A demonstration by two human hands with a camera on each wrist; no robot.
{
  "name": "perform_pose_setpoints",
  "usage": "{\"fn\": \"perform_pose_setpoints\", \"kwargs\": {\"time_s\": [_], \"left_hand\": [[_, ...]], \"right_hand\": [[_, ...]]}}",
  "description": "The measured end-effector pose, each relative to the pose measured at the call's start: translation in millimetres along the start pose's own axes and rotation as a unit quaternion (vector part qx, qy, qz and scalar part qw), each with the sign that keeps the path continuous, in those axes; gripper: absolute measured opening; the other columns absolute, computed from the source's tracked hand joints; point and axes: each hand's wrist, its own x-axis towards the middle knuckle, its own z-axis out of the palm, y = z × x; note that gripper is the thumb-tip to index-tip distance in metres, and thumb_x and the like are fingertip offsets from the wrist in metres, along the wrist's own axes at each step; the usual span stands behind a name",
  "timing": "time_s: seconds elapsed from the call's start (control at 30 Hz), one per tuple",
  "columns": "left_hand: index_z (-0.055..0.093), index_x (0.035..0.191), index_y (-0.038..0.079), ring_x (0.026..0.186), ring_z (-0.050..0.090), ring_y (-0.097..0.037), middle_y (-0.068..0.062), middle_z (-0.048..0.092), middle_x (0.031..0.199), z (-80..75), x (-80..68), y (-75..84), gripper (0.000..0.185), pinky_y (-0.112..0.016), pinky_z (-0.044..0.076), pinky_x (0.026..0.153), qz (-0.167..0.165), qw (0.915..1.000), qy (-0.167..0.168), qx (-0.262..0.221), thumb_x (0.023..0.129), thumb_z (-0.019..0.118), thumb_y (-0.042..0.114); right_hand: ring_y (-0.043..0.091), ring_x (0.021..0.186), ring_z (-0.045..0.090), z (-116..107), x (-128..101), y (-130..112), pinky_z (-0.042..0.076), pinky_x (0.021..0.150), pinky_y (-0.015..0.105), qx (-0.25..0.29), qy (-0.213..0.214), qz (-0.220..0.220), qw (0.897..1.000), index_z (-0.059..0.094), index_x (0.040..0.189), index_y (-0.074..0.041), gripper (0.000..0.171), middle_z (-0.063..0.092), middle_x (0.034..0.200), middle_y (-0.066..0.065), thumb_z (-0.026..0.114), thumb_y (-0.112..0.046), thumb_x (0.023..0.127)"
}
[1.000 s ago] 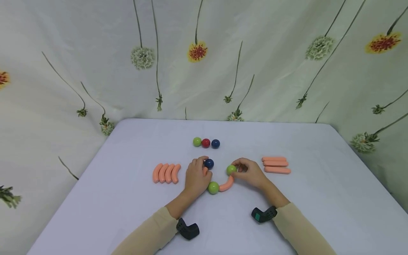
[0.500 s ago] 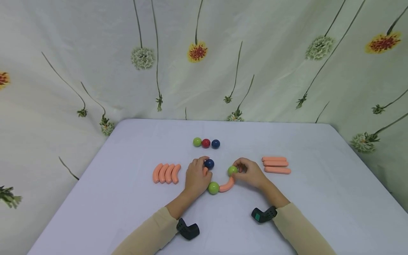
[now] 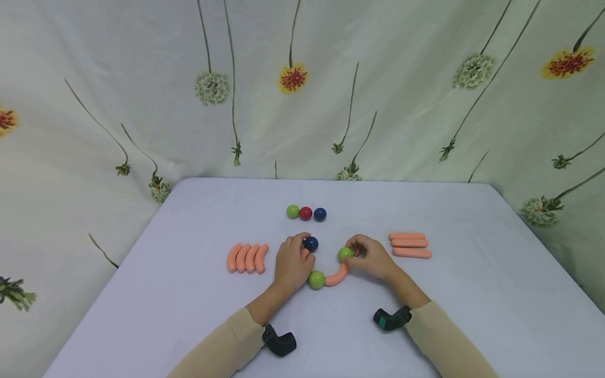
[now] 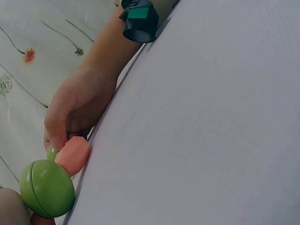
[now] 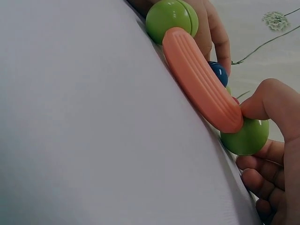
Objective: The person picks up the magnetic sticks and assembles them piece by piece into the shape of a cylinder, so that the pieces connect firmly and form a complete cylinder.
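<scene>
My left hand (image 3: 293, 264) holds a curved salmon-pink stick (image 3: 304, 254), mostly hidden under the fingers, with a fingertip at a dark blue ball (image 3: 311, 244). By its thumb sits a green ball (image 3: 316, 280). From that ball another curved pink stick (image 5: 201, 79) runs rightward to a second green ball (image 3: 345, 255), which my right hand (image 3: 372, 256) pinches between thumb and fingers. In the right wrist view the right thumb (image 5: 269, 101) lies where stick and ball meet. Together the balls and sticks form an arc on the white table (image 3: 359, 336).
Behind the arc stand a green ball (image 3: 292, 211), a red ball (image 3: 305, 213) and a blue ball (image 3: 320, 214) in a row. Several curved pink sticks (image 3: 247, 258) lie on the left, and straight pink sticks (image 3: 409, 244) on the right. A flowered cloth (image 3: 378, 94) hangs behind the table.
The green ball in my right hand has shifted slightly right and nearer, along with the end of the curved stick. My left hand has stayed nearly in place.
</scene>
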Motion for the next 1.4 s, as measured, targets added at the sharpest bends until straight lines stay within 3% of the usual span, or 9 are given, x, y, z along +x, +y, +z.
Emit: {"fn": "perform_pose_setpoints", "kwargs": {"time_s": [0.2, 0.33, 0.43, 0.5, 0.63, 0.73, 0.97, 1.07, 1.4], "left_hand": [[0.057, 0.128, 0.004, 0.099, 0.052, -0.03, -0.016, 0.056, 0.113, -1.8, -3.7, 1.3, 0.049, -0.046, 0.041, 0.083, 0.006, 0.9999, 0.006, 0.011, 0.08, 0.066, 0.009], [0.063, 0.118, 0.007, 0.099, 0.052, -0.027, -0.012, 0.055, 0.112, -8.9, -5.2, 7.7, 0.037, -0.043, 0.043, 0.082, 0.063, 0.9969, -0.009, 0.046, 0.084, 0.068, 0.022], [0.068, 0.098, 0.012, 0.084, 0.049, -0.018, -0.003, 0.055, 0.094, -17.6, -5.3, 15.4, 0.028, -0.033, 0.044, 0.068, 0.115, 0.9882, -0.067, 0.077, 0.084, 0.071, 0.037], [0.067, 0.086, 0.017, 0.075, 0.046, -0.014, 0.003, 0.051, 0.083, -23.6, -5.5, 21.2, 0.032, -0.028, 0.041, 0.059, 0.127, 0.9788, -0.125, 0.101, 0.082, 0.071, 0.048], [0.066, 0.08, 0.019, 0.065, 0.045, -0.01, 0.005, 0.047, 0.076, -33.3, -5.4, 29.2, 0.039, -0.025, 0.038, 0.05, 0.12, 0.956, -0.218, 0.155, 0.079, 0.071, 0.058], [0.067, 0.084, 0.018, 0.063, 0.047, -0.012, 0.004, 0.051, 0.08, -39.6, -3.6, 30.1, 0.035, -0.026, 0.039, 0.053, 0.102, 0.9496, -0.247, 0.164, 0.079, 0.075, 0.052], [0.068, 0.094, 0.019, 0.066, 0.047, -0.013, 0.003, 0.051, 0.082, -50.1, 4.3, 23.0, 0.027, -0.027, 0.037, 0.058, 0.065, 0.9551, -0.259, 0.129, 0.081, 0.078, 0.04], [0.068, 0.1, 0.016, 0.068, 0.049, -0.014, 0.002, 0.051, 0.085, -52.0, 7.6, 19.9, 0.028, -0.027, 0.04, 0.06, 0.049, 0.9602, -0.256, 0.1, 0.082, 0.077, 0.035], [0.066, 0.111, 0.012, 0.083, 0.054, -0.017, -0.001, 0.056, 0.096, -49.8, 15.8, 9.2, 0.03, -0.034, 0.047, 0.074, 0.002, 0.9744, -0.22, 0.048, 0.087, 0.075, 0.027]], "right_hand": [[0.018, 0.082, 0.051, 3, -1, 1, 0.042, 0.073, 0.029, -0.002, 0.001, -0.006, 1.0, 0.065, 0.102, -0.005, 0.026, 0.057, 0.087, 0.001, 0.074, -0.016, 0.081], [0.017, 0.081, 0.051, 4, -2, -1, 0.042, 0.072, 0.028, -0.003, 0.003, -0.005, 1.0, 0.066, 0.103, -0.005, 0.025, 0.058, 0.086, 0.0, 0.072, -0.02, 0.084], [0.017, 0.081, 0.051, 4, -3, -2, 0.043, 0.072, 0.028, 0.001, 0.006, -0.006, 1.0, 0.066, 0.103, -0.005, 0.024, 0.058, 0.086, 0.0, 0.072, -0.021, 0.085], [0.017, 0.081, 0.051, 4, -4, -2, 0.043, 0.073, 0.028, 0.005, 0.009, -0.007, 1.0, 0.067, 0.102, -0.004, 0.023, 0.058, 0.086, 0.0, 0.071, -0.02, 0.086], [0.015, 0.08, 0.051, 3, -3, -1, 0.042, 0.073, 0.027, 0.005, 0.016, -0.005, 1.0, 0.067, 0.097, -0.005, 0.017, 0.058, 0.085, -0.001, 0.07, -0.018, 0.088], [0.014, 0.077, 0.049, 3, -4, -4, 0.042, 0.069, 0.026, 0.004, 0.019, -0.008, 1.0, 0.065, 0.092, -0.003, 0.011, 0.057, 0.082, 0.0, 0.068, -0.013, 0.09], [0.011, 0.071, 0.046, -8, -13, -41, 0.04, 0.064, 0.023, 0.014, 0.008, -0.028, 0.999, 0.062, 0.081, 0.001, 0.01, 0.055, 0.076, 0.001, 0.066, -0.003, 0.089], [0.011, 0.07, 0.047, -9, -12, -43, 0.04, 0.064, 0.023, 0.02, -0.001, -0.031, 0.999, 0.063, 0.078, 0.002, 0.011, 0.056, 0.075, 0.001, 0.066, -0.001, 0.088], [0.01, 0.069, 0.049, -1, -1, 2, 0.041, 0.062, 0.023, 0.052, 0.002, -0.038, 0.998, 0.066, 0.074, -0.004, 0.016, 0.059, 0.074, -0.002, 0.066, -0.007, 0.09]]}}
